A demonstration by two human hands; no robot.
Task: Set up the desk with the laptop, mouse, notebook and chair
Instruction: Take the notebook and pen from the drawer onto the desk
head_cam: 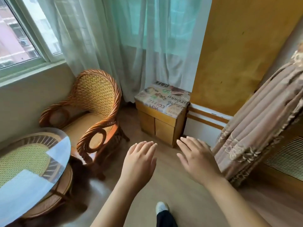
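Note:
A woven rattan armchair (91, 110) stands on the wooden floor below the window, facing right toward me. My left hand (139, 161) and my right hand (196, 159) are both stretched out in front of me, palms down, fingers flat and slightly apart, holding nothing. They hover over the bare floor to the right of the chair, apart from it. No laptop, mouse or notebook is in view.
A round glass-topped rattan table (31, 167) sits at the lower left, close to the chair. A small wooden cabinet (161, 115) with a printed cloth top stands against the wall. Sheer curtains hang behind; a brown drape (255, 125) hangs at right. My foot (162, 208) is below.

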